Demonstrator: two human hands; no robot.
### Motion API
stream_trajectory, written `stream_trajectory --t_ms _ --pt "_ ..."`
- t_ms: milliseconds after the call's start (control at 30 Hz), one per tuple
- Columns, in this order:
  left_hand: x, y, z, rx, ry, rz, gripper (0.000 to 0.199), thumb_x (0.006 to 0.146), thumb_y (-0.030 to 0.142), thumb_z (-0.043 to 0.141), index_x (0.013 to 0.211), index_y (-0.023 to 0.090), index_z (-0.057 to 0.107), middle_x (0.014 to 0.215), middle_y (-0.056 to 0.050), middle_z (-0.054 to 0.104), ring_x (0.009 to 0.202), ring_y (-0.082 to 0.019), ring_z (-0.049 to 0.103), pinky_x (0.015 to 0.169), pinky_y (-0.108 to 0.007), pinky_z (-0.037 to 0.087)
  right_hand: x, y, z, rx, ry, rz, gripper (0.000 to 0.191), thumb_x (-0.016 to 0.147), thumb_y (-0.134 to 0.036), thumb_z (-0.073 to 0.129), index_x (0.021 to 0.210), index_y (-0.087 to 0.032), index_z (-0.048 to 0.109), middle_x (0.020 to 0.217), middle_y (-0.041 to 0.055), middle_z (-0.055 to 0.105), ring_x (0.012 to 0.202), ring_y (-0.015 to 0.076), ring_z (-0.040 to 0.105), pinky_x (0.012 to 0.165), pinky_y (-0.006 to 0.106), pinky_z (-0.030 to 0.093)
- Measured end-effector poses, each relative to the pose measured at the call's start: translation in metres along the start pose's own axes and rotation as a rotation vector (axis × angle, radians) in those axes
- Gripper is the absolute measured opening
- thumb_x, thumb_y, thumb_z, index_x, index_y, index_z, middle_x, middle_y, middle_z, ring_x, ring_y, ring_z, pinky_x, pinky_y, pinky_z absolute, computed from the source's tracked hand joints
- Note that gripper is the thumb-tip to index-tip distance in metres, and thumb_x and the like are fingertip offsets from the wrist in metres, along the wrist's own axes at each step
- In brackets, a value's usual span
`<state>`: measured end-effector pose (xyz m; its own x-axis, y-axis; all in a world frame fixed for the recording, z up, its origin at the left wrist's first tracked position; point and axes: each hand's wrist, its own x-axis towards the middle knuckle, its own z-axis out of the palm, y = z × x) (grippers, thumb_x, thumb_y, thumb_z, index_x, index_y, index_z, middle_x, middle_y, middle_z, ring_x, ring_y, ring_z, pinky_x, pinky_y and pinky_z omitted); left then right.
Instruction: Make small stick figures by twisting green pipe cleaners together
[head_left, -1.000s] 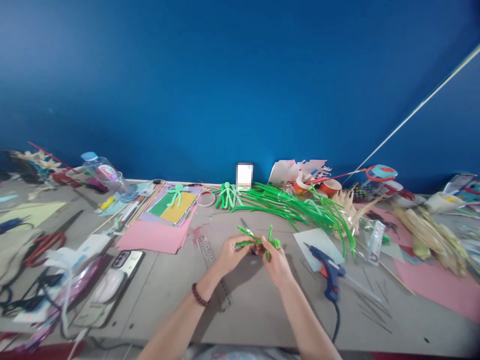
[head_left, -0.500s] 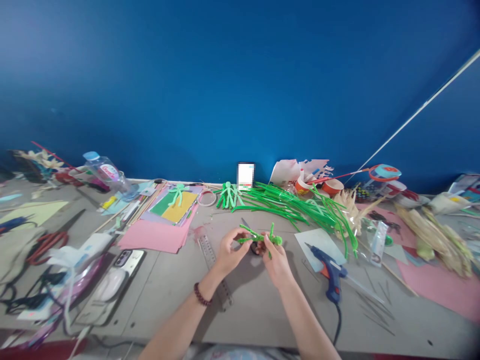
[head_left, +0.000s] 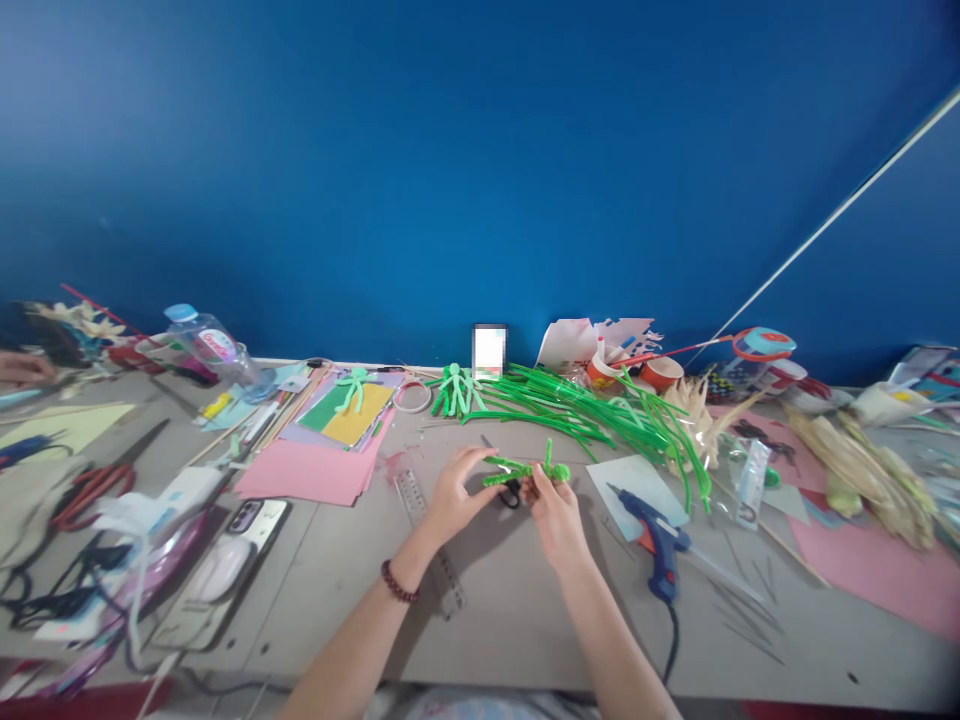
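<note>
Over the middle of the tabletop [head_left: 495, 610], a small green figure [head_left: 520, 470] of fuzzy, twisted stems lies sideways between two hands, its round end to the right and two prongs to the left. The right hand [head_left: 556, 520] has it pinched close to the rounded end. The left hand [head_left: 448, 500] has thumb and forefinger parted about the prongs; whether they press on them, I cannot tell.

It looks very light, soft on the outside and springy, likely wire-cored, so it should bend easily and keep its bend. The fuzz ought to give good purchase, with little risk of slipping or breaking, though a hard squeeze could skew a limb. The thick twisted middle seems the best place to hold.

Dark-handled scissors [head_left: 512, 504] lie just beneath the figure, a ruler [head_left: 412, 505] near the left forearm, a glue gun [head_left: 664, 560] to the right, and loose green stems [head_left: 555, 405] beyond.

Compared with half a second ago, the left fingers are spread wider, the limb that pointed down past the right fingers is out of sight, and another person's hand [head_left: 26, 368] has appeared at the far left.
</note>
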<state>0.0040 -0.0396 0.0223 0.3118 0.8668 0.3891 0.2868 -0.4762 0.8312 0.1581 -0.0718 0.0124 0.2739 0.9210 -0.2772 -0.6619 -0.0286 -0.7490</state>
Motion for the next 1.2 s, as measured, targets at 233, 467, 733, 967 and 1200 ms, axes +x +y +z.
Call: stream_trajectory --t_ms 233,467,733,967,1200 --pt "0.0 -0.004 -0.003 -0.074 0.004 -0.122 0.037 0.075 0.034 0.068 0.108 0.02 0.062 0.104 -0.007 0.064 0.092 -0.019 0.056 0.087 -0.033 0.044 0.001 0.001 -0.001 -0.012 -0.001 -0.023 0.033 0.055 -0.035 0.083 0.077 -0.017 0.067 0.065 -0.0015 0.06 0.061 0.0107 0.054 0.054 0.023 0.045" --pt "0.001 -0.006 -0.002 0.0 0.01 -0.018 0.024 0.077 0.032 0.066 0.098 0.021 0.068 0.093 -0.006 0.067 0.091 -0.021 0.059 0.086 -0.034 0.045 0.003 0.001 -0.002 -0.029 0.032 -0.046 0.033 0.054 -0.038 0.083 0.074 -0.017 0.067 0.063 -0.0006 0.059 0.058 0.0121 0.053 0.053 0.025 0.045" --pt "0.001 -0.005 -0.002 0.08 -0.005 0.075 0.017 0.081 0.03 0.061 0.094 0.021 0.067 0.09 -0.007 0.067 0.09 -0.02 0.06 0.084 -0.034 0.046 0.003 0.003 -0.004 -0.03 0.014 -0.023 0.032 0.057 -0.038 0.081 0.077 -0.017 0.069 0.061 -0.0012 0.057 0.058 0.0123 0.052 0.054 0.026 0.045" --pt "-0.001 -0.002 0.002 0.041 -0.015 0.028 0.018 0.08 0.025 0.061 0.095 0.02 0.067 0.09 -0.007 0.067 0.088 -0.02 0.06 0.081 -0.033 0.047 0.001 0.004 -0.002 0.019 -0.046 0.023 0.029 0.058 -0.033 0.081 0.079 -0.018 0.07 0.064 -0.0019 0.058 0.06 0.011 0.052 0.056 0.024 0.045" --pt "-0.002 -0.006 0.012 -0.264 0.126 -0.275 0.018 0.07 0.024 0.068 0.086 0.015 0.068 0.087 -0.007 0.07 0.084 -0.021 0.063 0.08 -0.033 0.048 -0.003 0.008 0.0 -0.053 -0.149 0.009 0.034 0.06 -0.031 0.08 0.09 -0.02 0.07 0.069 -0.0015 0.06 0.062 0.0126 0.051 0.06 0.027 0.043"
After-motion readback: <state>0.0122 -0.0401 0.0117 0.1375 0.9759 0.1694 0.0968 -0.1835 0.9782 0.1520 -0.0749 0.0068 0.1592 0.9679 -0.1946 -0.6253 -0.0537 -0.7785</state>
